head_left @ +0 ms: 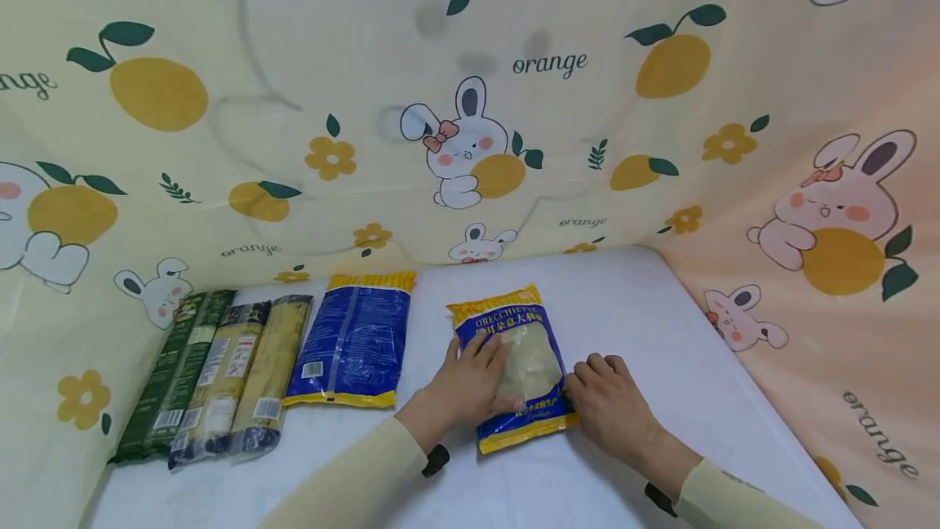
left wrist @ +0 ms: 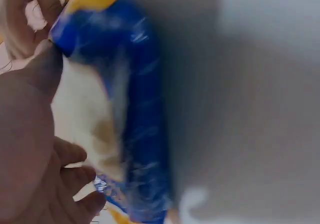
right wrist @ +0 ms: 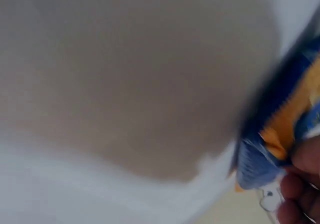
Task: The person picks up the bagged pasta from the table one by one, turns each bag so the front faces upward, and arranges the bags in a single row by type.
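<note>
Both hands rest on the orecchiette bag (head_left: pixel 514 366), which lies flat on the white desk (head_left: pixel 661 325) at its centre. Left hand (head_left: pixel 470 378): fingers laid straight over the bag's left edge and clear window. Right hand (head_left: pixel 605 398): fingers curled at the bag's lower right corner, pinching it. Further left lie a blue pasta bag (head_left: pixel 352 341) and three spaghetti packets (head_left: pixel 216 374). A printed cloth (head_left: pixel 470 104) hangs behind.

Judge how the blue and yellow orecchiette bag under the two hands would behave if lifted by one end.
The orecchiette bag would probably sag: its thin, glossy film looks floppy and perhaps slippery. The loose pasta in its clear window would likely slide toward the low end. Lying flat on the white table, it seems unlikely to roll.
</note>
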Demonstrator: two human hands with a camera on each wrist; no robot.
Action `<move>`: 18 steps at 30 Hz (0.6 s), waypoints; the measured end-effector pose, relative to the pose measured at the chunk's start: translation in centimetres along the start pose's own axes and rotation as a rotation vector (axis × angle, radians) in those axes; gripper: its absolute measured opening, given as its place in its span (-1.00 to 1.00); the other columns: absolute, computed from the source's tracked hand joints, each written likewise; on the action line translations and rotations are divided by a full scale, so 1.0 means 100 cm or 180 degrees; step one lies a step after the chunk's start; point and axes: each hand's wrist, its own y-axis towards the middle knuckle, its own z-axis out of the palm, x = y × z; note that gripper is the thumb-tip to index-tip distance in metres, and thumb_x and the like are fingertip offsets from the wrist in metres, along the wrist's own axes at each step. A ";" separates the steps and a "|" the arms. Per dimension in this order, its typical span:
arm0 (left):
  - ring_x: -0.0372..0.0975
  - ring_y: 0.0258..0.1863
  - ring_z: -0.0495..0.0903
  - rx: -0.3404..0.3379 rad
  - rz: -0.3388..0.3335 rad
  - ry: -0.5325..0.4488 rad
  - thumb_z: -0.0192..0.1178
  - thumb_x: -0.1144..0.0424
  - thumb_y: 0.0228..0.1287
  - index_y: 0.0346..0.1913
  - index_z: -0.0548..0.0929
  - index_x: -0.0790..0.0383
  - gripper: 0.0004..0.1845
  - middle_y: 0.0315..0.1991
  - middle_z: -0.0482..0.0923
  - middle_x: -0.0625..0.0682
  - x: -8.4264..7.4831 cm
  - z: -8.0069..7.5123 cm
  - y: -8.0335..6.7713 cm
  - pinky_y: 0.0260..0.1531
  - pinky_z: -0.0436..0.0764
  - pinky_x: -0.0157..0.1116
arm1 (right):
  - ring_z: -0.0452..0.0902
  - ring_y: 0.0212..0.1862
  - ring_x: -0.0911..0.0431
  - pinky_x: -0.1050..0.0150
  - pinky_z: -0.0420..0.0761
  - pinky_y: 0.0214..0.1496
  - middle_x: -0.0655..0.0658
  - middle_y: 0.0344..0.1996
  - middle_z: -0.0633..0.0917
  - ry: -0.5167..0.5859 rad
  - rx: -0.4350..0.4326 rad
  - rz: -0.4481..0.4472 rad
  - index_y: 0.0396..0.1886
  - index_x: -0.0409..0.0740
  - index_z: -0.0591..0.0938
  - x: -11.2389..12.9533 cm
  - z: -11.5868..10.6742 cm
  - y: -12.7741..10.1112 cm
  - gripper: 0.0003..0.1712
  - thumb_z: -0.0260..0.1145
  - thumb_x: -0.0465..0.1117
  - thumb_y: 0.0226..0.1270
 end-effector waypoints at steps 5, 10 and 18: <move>0.03 0.74 -0.20 0.0256 -0.0041 -0.0003 -0.13 -0.57 0.42 0.72 -0.01 0.19 0.12 0.75 -0.19 0.17 0.002 0.020 -0.019 0.60 -0.01 0.28 | 0.37 -0.32 0.03 0.02 0.46 -0.12 0.02 -0.54 0.48 0.0030 0.0076 -0.0026 -0.53 -0.05 0.53 0.000 -0.004 0.009 -0.76 0.42 -0.25 0.24; 0.02 0.73 -0.22 0.0185 -0.0066 0.0175 -0.19 -0.56 0.45 0.73 -0.09 0.20 0.11 0.75 -0.24 0.18 0.001 0.027 -0.021 0.62 -0.09 0.26 | 0.39 -0.32 0.01 0.00 0.46 -0.10 0.01 -0.54 0.50 0.0015 0.0132 0.0078 -0.54 -0.04 0.53 0.002 -0.005 0.019 -0.78 0.32 -0.17 0.28; 0.01 0.73 -0.14 0.0073 -0.0045 0.0136 -0.20 -0.58 0.41 0.73 -0.04 0.19 0.12 0.75 -0.19 0.16 0.001 0.031 -0.015 0.63 -0.07 0.25 | 0.52 -0.17 -0.08 -0.06 0.55 -0.02 -0.11 -0.33 0.64 -0.0019 -0.0044 0.0292 -0.34 -0.14 0.61 0.017 0.001 0.044 -0.71 0.33 -0.02 0.44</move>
